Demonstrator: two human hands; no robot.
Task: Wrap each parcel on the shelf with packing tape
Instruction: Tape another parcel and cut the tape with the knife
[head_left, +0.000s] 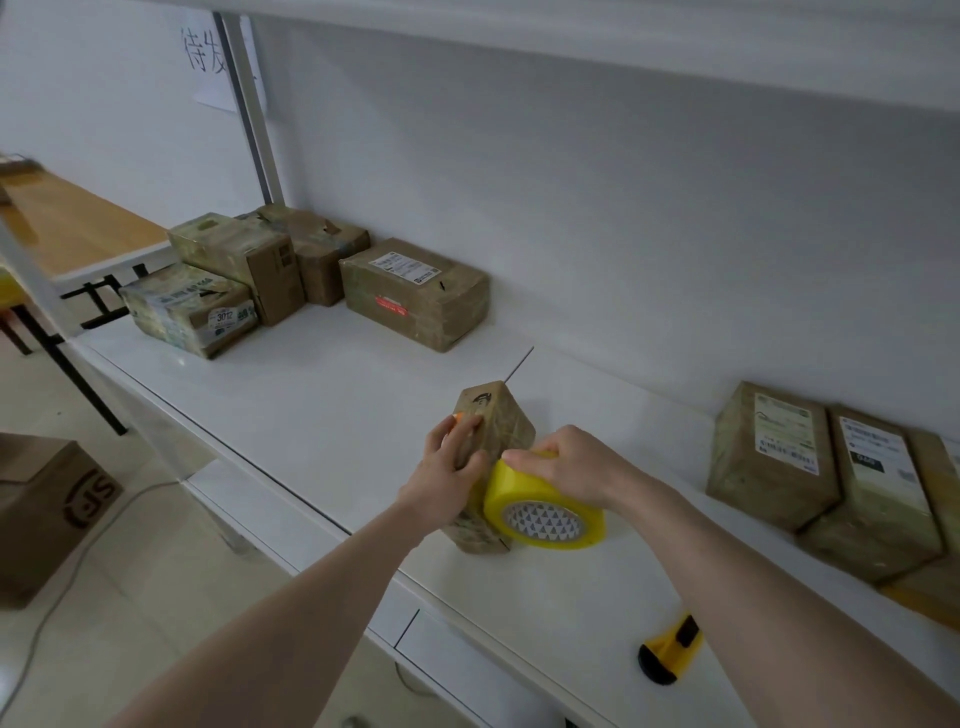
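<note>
White shelf (332, 395) runs left to right w/ a white back wall behind and another shelf board overhead. Left of it, further back, a wood-top table (78, 223); on the floor at far left a big brown carton (47, 499) w/ a printed logo, a grey cable trailing past it.

Parcels, counted: 4 in the left group (322, 270) at the shelf's far end, 2 of them stacked at front; at least 3 in the right group (831, 467), lying side by side near the back wall, the last one cut off by the frame edge. All brown, glossy w/ tape, several w/ white labels. 1 more, the parcel (496, 421) being worked, stands on end mid-shelf, well apart from both groups, nothing crowding it.

Left hand (452, 462) presses flat on the parcel's left face, fingers fairly straight; something small and orange shows at the fingertips, can't tell what. Right hand (566, 462) grips 1 yellow tape roll (543, 506), fingers curled over its top rim, roll touching the parcel's lower right side.

1 yellow-black cutter (670, 649) lies near the front edge, beside the right forearm, untouched.
</note>
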